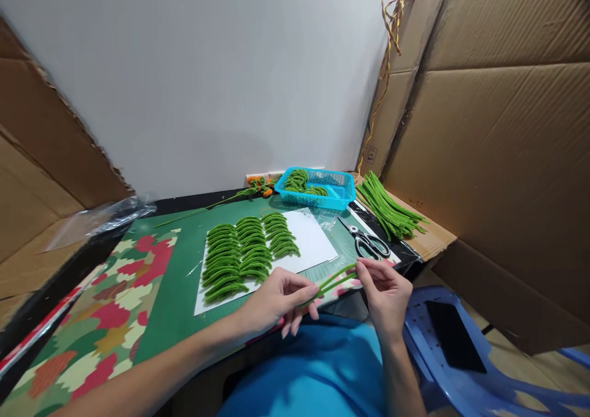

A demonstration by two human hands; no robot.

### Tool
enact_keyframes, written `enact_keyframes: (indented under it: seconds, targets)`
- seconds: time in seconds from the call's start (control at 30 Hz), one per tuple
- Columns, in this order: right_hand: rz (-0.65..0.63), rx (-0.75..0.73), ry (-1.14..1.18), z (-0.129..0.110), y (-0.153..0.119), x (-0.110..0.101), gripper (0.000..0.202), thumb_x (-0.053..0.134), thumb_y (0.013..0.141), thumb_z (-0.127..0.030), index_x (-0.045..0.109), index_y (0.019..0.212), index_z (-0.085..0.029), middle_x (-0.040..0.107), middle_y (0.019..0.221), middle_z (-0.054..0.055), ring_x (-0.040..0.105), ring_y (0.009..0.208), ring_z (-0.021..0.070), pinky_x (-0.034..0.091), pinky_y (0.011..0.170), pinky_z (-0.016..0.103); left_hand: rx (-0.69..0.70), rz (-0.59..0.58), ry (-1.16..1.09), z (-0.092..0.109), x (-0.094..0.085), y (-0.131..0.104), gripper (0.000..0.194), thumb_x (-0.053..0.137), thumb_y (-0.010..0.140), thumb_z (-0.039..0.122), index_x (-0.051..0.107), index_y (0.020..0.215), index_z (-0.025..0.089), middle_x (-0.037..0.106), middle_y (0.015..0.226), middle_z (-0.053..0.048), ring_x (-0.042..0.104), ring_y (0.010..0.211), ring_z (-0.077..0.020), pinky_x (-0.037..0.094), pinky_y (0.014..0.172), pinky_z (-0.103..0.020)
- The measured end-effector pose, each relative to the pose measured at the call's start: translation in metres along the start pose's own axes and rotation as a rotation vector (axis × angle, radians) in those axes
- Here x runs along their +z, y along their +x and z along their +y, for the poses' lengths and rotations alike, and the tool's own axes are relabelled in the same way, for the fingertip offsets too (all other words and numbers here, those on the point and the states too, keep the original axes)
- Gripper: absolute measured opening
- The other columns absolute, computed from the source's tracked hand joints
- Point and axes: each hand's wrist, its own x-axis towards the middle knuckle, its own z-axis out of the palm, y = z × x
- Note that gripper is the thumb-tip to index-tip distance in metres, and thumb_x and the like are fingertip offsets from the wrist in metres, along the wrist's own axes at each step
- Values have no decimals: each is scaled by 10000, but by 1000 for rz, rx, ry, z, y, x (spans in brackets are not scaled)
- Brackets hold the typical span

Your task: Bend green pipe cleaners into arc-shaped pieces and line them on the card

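Observation:
My left hand pinches one end of a green pipe cleaner, and my right hand pinches its other end. Between the hands it shows as two thin strands side by side; I cannot tell whether it is one folded piece or two. Left of my hands lies a white sheet with three columns of short, curved green pieces. Just beyond my right hand rest scissors with black and grey handles, their blades pointing away to the left.
At the back stands a blue basket with green pieces inside. A bundle of long green pipe cleaners lies to its right. Orange flowers on a green stem lie left of the basket. A blue plastic chair bears a black phone-like slab.

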Motion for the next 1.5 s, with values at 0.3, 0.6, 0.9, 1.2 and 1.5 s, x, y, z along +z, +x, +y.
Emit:
enact_keyframes:
  seconds: [0.3, 0.6, 0.9, 1.2, 1.5]
  targets:
    - [11, -59, -199, 6, -10, -9, 233, 858, 859, -368, 843, 990, -176, 826, 798, 54, 801, 651, 197, 670, 647, 243, -83, -197, -91, -5, -1, -5, 638, 724, 913, 674, 758, 1083, 60, 817, 999, -223, 716, 525, -140, 539, 471, -204]
    - [69, -66, -207, 6, -9, -10, 218, 849, 881, -362, 841, 983, -170, 827, 826, 58, 801, 671, 194, 669, 649, 240, -109, -228, -47, -4, -3, -9, 575, 764, 913, 608, 775, 1135, 77, 809, 1101, -228, 762, 614, -154, 579, 542, -217]
    - [151, 107, 95, 3, -13, -1, 233, 924, 810, -315, 840, 943, -143, 846, 845, 103, 835, 727, 236, 690, 698, 258, -95, -216, 75, 4, 2, -14, 496, 728, 945, 577, 770, 959, 83, 824, 989, -186, 656, 463, -92, 451, 408, -167]
    - [281, 199, 213, 2, -24, 19, 298, 933, 806, -334, 813, 980, -124, 848, 881, 115, 838, 753, 243, 699, 711, 293, -77, -199, 119, 1, 4, -15, 458, 741, 943, 526, 795, 943, 72, 827, 923, -163, 503, 361, -51, 396, 355, -174]
    - [-48, 363, 586, 1, -6, 2, 316, 856, 877, -510, 840, 998, -218, 853, 989, 90, 838, 909, 230, 687, 864, 356, -41, -278, -25, 7, -9, -10, 469, 721, 971, 528, 791, 995, 65, 821, 918, -195, 439, 379, -42, 324, 358, -186]
